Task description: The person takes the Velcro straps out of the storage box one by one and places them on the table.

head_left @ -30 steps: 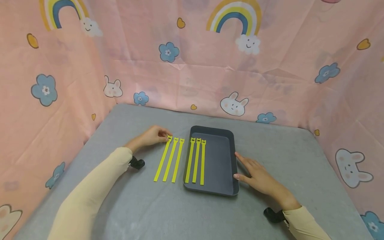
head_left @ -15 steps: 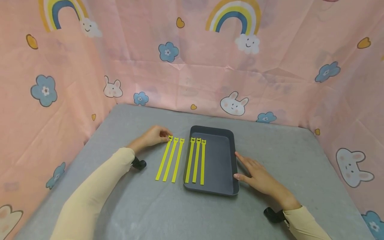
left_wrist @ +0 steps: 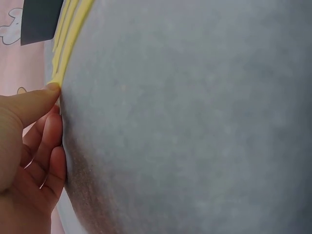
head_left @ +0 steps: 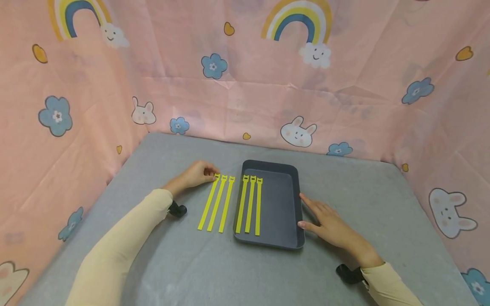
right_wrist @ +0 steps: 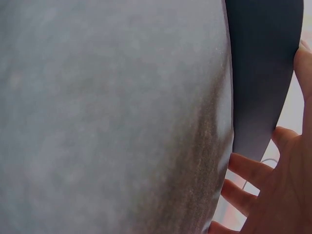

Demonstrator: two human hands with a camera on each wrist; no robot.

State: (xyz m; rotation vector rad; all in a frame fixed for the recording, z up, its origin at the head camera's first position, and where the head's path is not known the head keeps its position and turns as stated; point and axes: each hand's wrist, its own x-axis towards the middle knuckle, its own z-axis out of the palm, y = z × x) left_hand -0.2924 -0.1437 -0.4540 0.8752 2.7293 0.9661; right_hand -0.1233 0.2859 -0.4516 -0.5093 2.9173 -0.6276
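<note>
The left hand [head_left: 197,174] pinches the slotted head of the outermost yellow strap [head_left: 208,204] between thumb and fingertip, while its other fingers lie curled below, as the left wrist view shows. That strap lies on the grey counter [head_left: 183,272], to the left of the dark tray [head_left: 281,204]. Two more loose straps [head_left: 217,204] lie between it and the tray, side by side, well within the gap, and the tray's raised left wall stands beyond them. Inside the tray, three matching straps [head_left: 250,204] line the left part of the floor (whether the nearest one touches the wall I cannot tell), leaving bare floor to their right. The right hand [head_left: 331,223] is spread, thumb and fingers touching the outside of the tray's right wall. A black wrist mount [head_left: 177,209] juts from the left sleeve [head_left: 122,246], beside the near ends of the loose straps but clear of them. Behind everything hangs a pink curtain [head_left: 249,102] printed with rabbits, flowers and rainbows.
</note>
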